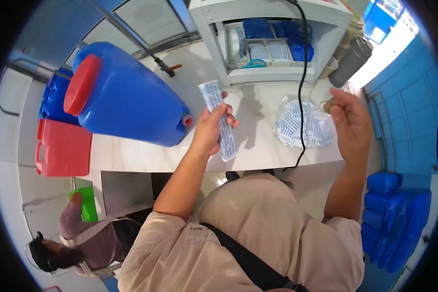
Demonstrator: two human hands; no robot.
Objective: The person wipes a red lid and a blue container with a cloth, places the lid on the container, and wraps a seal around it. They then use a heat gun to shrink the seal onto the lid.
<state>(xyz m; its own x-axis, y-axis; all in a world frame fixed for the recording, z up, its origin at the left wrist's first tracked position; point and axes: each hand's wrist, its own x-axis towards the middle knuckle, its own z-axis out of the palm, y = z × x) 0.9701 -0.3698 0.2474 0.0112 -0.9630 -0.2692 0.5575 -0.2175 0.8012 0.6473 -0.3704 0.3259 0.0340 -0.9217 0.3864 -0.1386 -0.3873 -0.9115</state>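
White counter (258, 146) runs across in front of me, with blue walls and a window behind it. Nearest to me, at 6 o'clock, is my own tan shirt with a black strap. At 8 o'clock another person (82, 238) bends low by the floor. My left hand (210, 130) is closed around a long strip of white packets (220, 119), held up over the counter near the middle. My right hand (351, 124), at 3 o'clock, is half curled and pinches something small and greenish; I cannot tell what it is. Between my hands lies a clear bag of packets (301, 124), crossed by a black cord (302, 73). At 10 o'clock a big blue jug (126, 100) lies on its side. Far off at 12 o'clock stands a white shelf (272, 39).
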